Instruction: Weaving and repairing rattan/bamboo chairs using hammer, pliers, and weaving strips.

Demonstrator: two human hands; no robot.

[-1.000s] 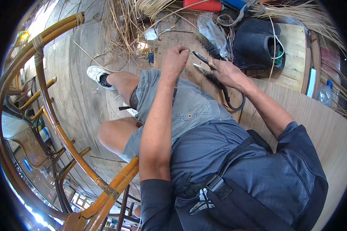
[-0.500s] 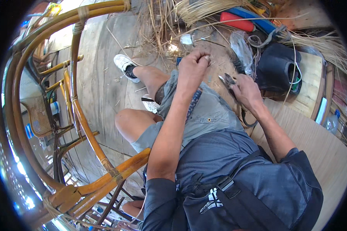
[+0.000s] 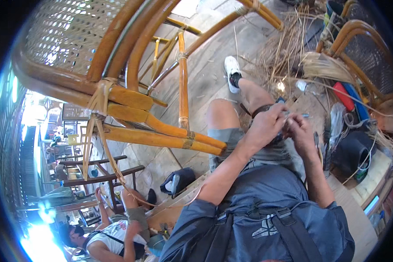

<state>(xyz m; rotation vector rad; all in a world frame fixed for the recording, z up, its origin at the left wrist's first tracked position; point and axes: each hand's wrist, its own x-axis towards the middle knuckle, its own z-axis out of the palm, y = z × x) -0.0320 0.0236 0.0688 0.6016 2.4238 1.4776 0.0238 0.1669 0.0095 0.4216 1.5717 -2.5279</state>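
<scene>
My left hand [image 3: 266,125] and my right hand [image 3: 300,131] are close together above my lap, fingertips pinched. Whatever lies between the fingers is too small to make out. Bits of blue show just beyond them, of a kind I cannot tell. To the left stands a rattan chair [image 3: 183,87], its orange-brown poles bound at the joints with cane. From one joint hang loose cane strips [image 3: 99,131]. One long thin strand runs down from there toward my left upper arm.
At right lie a red-and-blue object [image 3: 345,97], a clear plastic bag [image 3: 337,118] and a black container [image 3: 353,150]. Loose cane strands [image 3: 275,56] litter the floor ahead. Another rattan chair [image 3: 362,39] stands far right. A person [image 3: 118,236] sits at lower left.
My hands have come together; they were apart before. The dark tool with a shiny tip has left my right hand. My view has swung left, showing more of the chair and the other person.
</scene>
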